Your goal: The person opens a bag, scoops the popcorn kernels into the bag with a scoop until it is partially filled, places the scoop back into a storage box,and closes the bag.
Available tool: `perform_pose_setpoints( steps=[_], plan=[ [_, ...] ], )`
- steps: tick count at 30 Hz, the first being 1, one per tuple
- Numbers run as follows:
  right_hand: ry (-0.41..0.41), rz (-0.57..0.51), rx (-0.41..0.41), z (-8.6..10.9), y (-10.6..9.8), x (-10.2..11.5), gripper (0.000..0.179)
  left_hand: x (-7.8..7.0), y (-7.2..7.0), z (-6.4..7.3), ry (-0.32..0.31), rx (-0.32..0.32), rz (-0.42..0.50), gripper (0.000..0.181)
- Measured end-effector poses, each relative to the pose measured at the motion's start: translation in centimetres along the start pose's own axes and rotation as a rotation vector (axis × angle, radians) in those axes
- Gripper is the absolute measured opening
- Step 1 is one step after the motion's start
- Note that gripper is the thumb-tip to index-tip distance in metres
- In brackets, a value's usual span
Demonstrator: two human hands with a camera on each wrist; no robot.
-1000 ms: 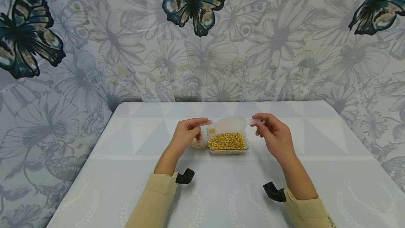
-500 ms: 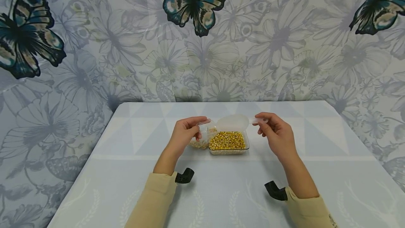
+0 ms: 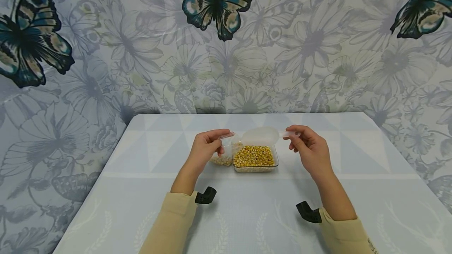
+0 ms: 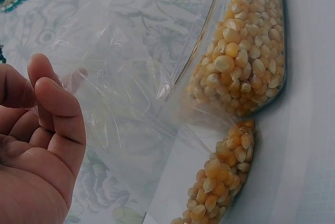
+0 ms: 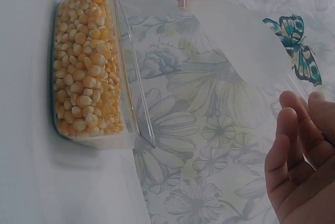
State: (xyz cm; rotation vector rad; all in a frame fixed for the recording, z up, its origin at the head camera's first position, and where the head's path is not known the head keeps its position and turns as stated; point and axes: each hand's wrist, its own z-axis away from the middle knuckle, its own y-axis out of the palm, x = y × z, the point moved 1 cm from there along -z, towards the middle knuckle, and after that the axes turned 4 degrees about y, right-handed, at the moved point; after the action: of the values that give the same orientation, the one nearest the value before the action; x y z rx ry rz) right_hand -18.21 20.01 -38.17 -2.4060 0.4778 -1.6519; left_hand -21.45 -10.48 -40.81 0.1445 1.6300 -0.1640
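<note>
A clear rectangular container point(image 3: 255, 169) full of yellow corn kernels point(image 3: 254, 156) stands mid-table. Just left of it sits a clear plastic bag point(image 4: 123, 93) with more kernels point(image 4: 217, 174) in its bottom. My left hand point(image 3: 206, 146) pinches the bag's top edge between thumb and fingers, keeping it pulled up. With my right hand point(image 3: 308, 150) I pinch the handle of a translucent white scoop point(image 3: 260, 135). The scoop's bowl is over the container's back side, its tip pointing toward the bag. In the right wrist view the scoop point(image 5: 238, 41) looks to hold no kernels.
A pale patterned cloth covers the table point(image 3: 247, 214). Behind its far edge hangs a floral backdrop point(image 3: 233, 69) with butterflies. Black wrist mounts point(image 3: 206, 195) stick out from both cuffs.
My right hand has shifted slightly to the right, taking the scoop with it. My left hand has drifted a little left, still pinching the bag. The container stays in place.
</note>
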Motion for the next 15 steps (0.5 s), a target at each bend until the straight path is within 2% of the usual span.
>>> perform_pose_setpoints(
  steps=[15],
  plan=[
    [0.006,-0.021,-0.010,-0.05,-0.05,-0.05,0.022,-0.07,-0.01,-0.05,0.008,-0.018,0.011,0.039]
  ],
)
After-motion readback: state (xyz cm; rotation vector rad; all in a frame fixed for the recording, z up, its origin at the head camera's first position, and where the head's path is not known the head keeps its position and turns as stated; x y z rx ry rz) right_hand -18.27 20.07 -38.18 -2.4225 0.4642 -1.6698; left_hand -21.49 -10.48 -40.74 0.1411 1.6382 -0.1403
